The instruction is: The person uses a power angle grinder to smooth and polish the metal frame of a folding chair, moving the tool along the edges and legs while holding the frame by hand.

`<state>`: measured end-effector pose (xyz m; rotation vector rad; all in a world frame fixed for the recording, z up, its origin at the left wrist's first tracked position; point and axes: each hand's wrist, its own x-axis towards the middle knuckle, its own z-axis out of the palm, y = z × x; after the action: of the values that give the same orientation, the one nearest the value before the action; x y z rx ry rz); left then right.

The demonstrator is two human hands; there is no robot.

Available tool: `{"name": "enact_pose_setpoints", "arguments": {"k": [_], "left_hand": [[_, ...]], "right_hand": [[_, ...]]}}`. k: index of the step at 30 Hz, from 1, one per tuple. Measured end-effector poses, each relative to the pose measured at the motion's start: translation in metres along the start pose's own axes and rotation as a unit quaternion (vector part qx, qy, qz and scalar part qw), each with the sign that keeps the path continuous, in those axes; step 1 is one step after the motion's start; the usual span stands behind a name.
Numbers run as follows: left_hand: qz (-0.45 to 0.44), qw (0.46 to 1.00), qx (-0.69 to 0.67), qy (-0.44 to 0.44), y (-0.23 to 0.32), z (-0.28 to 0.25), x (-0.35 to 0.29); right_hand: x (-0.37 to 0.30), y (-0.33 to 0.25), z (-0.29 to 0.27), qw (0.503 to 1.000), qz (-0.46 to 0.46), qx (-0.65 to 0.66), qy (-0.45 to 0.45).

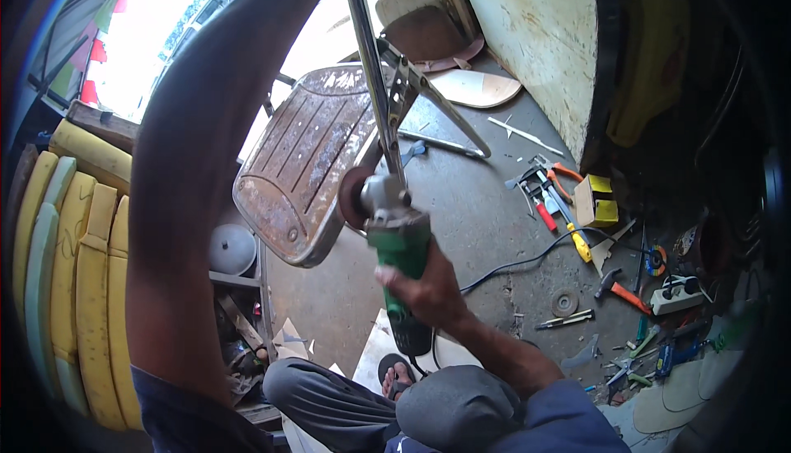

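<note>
My right hand (pixel 428 292) is wrapped round the green body of an angle grinder (pixel 399 243), its head pointing away from me. The brownish disc (pixel 354 198) is beside the metal leg of a chair frame (pixel 375 58); whether it touches cannot be told. A worn, rusty metal seat panel (pixel 309 152) belongs to this tilted frame, left of the grinder. Across the left side my left arm reaches up and out past the top edge, so the left hand itself is out of sight. The grinder's black cord leaves its lower end near my knee.
Right on the floor lie pliers (pixel 564 173), a yellow-handled screwdriver (pixel 579 243), a small box (pixel 595 202), a hammer (pixel 622 292), a spare disc (pixel 564 302) and a white power strip (pixel 677 295). Yellow foam pads (pixel 91 288) stand at left. A pale panel (pixel 535 33) rises behind.
</note>
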<state>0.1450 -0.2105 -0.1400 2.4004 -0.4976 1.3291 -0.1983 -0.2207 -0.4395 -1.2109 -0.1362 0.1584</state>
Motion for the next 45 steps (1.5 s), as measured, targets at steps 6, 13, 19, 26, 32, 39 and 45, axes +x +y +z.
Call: {"name": "enact_pose_setpoints", "arguments": {"k": [6,13,19,26,32,39,45], "left_hand": [[-0.052,0.994,-0.097,-0.028,0.007,0.015,-0.007],[-0.003,0.99,-0.136,-0.035,-0.006,0.025,0.005],[-0.244,0.884,-0.373,0.142,-0.008,0.094,0.049],[-0.04,0.959,-0.151,-0.238,-0.013,0.025,0.028],[0.035,0.993,-0.101,-0.041,-0.093,-0.117,-0.038],[-0.275,0.898,-0.295,0.177,-0.12,-0.305,-0.269],[-0.505,0.785,-0.274,0.233,-0.105,-0.354,-0.394]], "right_hand": [[0.015,-0.044,-0.019,0.991,0.037,-0.131,0.004],[-0.001,-0.069,-0.014,0.924,-0.003,-0.367,-0.102],[0.006,-0.106,0.01,0.893,0.038,-0.424,-0.15],[0.055,-0.165,-0.008,0.851,0.131,-0.498,-0.103],[0.051,-0.169,0.013,0.788,0.047,-0.584,-0.188],[0.024,-0.179,0.045,0.709,0.053,-0.675,-0.196],[0.024,-0.177,0.062,0.718,0.047,-0.687,-0.101]]}}
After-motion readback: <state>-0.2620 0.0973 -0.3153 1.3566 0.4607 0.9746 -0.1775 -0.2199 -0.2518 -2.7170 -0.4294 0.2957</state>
